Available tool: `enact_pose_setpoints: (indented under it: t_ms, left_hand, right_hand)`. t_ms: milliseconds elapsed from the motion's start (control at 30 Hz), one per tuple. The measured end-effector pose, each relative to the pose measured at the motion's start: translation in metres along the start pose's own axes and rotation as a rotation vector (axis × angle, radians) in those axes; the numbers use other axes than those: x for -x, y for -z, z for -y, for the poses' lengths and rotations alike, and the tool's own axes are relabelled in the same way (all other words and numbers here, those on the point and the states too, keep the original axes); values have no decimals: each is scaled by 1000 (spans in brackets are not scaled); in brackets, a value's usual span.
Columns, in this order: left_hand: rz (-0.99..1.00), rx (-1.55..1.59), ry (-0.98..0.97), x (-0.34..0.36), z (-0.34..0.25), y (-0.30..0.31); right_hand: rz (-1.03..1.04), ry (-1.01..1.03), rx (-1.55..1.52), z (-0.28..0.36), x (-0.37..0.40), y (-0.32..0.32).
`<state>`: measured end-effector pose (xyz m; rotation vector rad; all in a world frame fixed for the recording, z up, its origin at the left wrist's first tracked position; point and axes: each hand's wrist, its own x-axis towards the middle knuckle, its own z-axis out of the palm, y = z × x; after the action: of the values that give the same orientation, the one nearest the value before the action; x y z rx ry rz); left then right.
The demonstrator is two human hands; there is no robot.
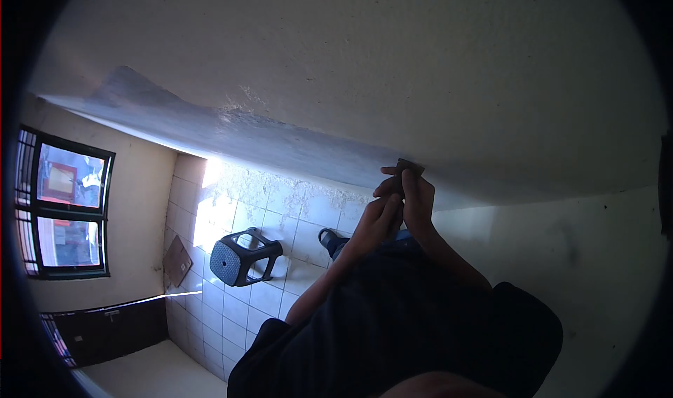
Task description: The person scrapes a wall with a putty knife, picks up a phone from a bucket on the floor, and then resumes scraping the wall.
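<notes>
My right hand is closed around a small dark flat piece, whose straight edge meets the pale wall. It looks like a scraper, but shadow hides its exact kind. Pressed close beside and below it, my left hand is closed too, its fingers seeming to grip the lower part of the same piece. The hands overlap, so most of the piece is hidden. A blue-grey, worn-looking band runs along the wall to the left of my hands.
Pale crumbs lie on the tiled floor along the wall. A dark plastic stool stands left of my sandalled foot. Farther left are a brown flat panel, a barred window and a dark door.
</notes>
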<state>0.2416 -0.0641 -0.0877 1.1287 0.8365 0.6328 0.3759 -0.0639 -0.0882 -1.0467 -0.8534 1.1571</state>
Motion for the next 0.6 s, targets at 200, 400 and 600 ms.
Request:
enact_pose_setpoints:
  t_ms: [200,400,600]
  left_hand:
    - [3,178,26,-2,10,-8]
    - [-41,140,-71,-8,0,-15]
    - [-183,87,-144,-16,13,-21]
  right_hand:
    - [-7,-1,18,3,-2,1]
    - [23,52,5,16,-7,-4]
    - [6,93,115,16,-4,-9]
